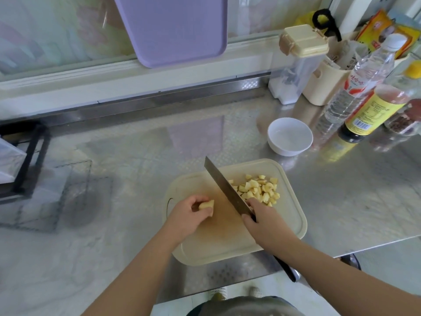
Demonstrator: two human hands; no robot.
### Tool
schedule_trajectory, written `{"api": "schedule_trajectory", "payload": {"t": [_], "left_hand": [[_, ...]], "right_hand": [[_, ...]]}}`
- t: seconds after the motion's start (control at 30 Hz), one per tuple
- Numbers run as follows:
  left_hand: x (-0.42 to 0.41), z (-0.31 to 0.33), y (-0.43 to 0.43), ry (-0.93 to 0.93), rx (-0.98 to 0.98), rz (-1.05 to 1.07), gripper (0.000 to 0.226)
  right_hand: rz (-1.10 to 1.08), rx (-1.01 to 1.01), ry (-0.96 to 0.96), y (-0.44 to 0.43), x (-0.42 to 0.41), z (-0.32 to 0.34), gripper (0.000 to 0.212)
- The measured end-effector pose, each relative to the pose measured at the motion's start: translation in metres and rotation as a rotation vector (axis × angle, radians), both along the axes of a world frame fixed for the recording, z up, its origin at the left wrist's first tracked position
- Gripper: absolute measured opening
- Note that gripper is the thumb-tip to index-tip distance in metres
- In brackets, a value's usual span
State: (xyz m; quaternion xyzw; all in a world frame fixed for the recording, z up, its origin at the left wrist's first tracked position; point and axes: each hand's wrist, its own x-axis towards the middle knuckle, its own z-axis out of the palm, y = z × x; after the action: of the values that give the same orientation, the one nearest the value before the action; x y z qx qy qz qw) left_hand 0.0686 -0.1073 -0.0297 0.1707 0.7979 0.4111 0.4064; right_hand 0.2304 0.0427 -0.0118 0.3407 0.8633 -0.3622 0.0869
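Knife (pixel 226 190) handle mostly hidden under right hand (pixel 264 222). Purple board (pixel 173 28) cut off at top edge. Bottle label (pixel 373 115) text unreadable.

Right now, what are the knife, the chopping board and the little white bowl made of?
Knife: grey metal, probably steel; the blade looks dull and thin. Chopping board: likely plastic; cream, matte, with a moulded raised rim. Bowl: white and glossy, ceramic or maybe melamine; the look cannot settle it.
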Motion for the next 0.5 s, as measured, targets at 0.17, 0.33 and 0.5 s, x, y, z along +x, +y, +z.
{"api": "schedule_trajectory", "payload": {"t": [0.17,0.33,0.5], "left_hand": [[0.003,-0.001,-0.001,0.134,-0.091,0.059,0.036],[0.004,0.0,-0.006,0.23,-0.158,0.083,0.039],[0.014,-0.002,-0.005,0.279,-0.123,0.143,0.039]], "right_hand": [[0.046,-0.012,0.038,-0.005,-0.002,0.006,0.004],[0.09,0.009,0.007,-0.012,-0.005,0.01,0.009],[0.087,0.046,0.026,-0.015,-0.004,0.009,0.017]]}}
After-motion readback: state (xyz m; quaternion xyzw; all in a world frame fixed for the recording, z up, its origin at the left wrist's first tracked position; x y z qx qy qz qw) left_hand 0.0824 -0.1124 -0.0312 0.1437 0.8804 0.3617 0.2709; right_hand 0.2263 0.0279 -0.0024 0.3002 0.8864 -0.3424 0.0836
